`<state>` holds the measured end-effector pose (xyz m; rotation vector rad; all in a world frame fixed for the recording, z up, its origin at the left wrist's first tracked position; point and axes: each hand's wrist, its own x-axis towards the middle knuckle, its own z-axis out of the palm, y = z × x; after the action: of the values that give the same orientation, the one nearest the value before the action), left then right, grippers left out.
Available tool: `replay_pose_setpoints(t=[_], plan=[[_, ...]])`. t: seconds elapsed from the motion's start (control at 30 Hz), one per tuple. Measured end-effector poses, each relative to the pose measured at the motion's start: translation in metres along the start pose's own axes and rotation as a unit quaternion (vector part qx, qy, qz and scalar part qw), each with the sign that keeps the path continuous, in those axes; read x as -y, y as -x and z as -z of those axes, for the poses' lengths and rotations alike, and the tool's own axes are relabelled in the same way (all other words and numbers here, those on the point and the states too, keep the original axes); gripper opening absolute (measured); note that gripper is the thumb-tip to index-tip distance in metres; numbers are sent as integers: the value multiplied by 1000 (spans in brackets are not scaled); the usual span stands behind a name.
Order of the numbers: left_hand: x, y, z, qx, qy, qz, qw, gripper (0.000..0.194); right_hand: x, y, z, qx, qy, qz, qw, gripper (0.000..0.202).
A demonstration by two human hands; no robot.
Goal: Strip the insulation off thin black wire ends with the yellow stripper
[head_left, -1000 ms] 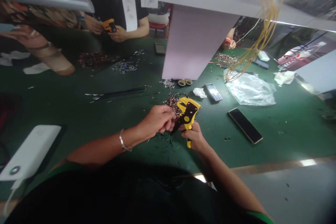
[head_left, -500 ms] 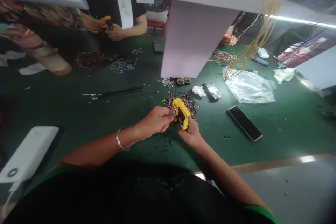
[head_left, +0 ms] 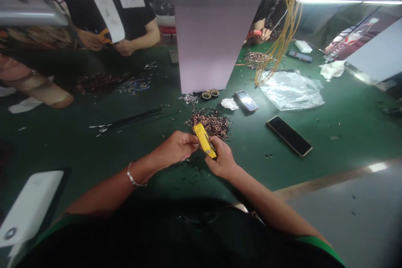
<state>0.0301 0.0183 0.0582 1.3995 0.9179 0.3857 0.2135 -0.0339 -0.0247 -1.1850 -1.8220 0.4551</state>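
My right hand (head_left: 222,160) is wrapped round the handle of a yellow wire stripper (head_left: 204,140), its narrow yellow side turned up. Close to the tool's head, the fingertips of my left hand (head_left: 179,149) are pinched together; whatever they hold is hidden. Just beyond both hands lies a heap of short dark and copper-coloured wire pieces (head_left: 211,122). Scattered dark scraps (head_left: 193,171) lie on the green table (head_left: 150,134) below the hands.
Long black wires (head_left: 135,118) lie to the left, a white power bank (head_left: 31,205) nearer me. Two tape rolls (head_left: 210,94), a keypad phone (head_left: 246,101), a smartphone (head_left: 289,136) and a plastic bag (head_left: 290,90) lie right of centre. Co-workers' hands (head_left: 124,46) are across the table.
The wire stripper has turned in my right hand, so its narrow side now faces up. My left hand remains pinched near its head. The whole view has shifted slightly.
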Motion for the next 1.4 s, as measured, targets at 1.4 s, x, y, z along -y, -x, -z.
replay_pose_setpoints(t=[1.4], plan=[[0,-5,4,71,-28,23,997,16,-1,7,-3,-48,104,37,993,8]])
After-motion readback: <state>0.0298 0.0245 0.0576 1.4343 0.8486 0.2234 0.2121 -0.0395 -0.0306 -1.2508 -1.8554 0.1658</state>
